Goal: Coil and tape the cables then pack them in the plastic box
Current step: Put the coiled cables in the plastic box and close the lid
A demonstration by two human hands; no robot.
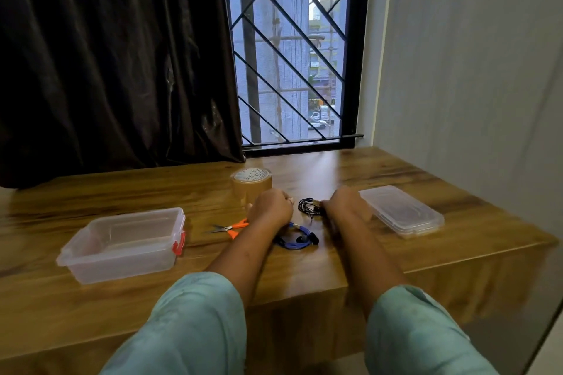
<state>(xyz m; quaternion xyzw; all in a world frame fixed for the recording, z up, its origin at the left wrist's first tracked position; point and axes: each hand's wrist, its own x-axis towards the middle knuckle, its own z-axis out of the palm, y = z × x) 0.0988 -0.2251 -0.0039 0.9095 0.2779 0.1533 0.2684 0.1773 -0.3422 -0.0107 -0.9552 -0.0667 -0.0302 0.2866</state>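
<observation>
Head view, taping step: right hand (347, 204) seems to pinch black cable coil (308, 207) on the surface (304, 271), left hand (271, 207) fingers curled, contents can't tell; next prob. seal tape, then move coil left to plastic box (91, 256).

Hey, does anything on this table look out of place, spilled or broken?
Nothing stands out. The open plastic box, clear lid, tape roll, orange scissors and blue cable coil lie tidily on the table; the black cable coil sits by the right hand.
</observation>
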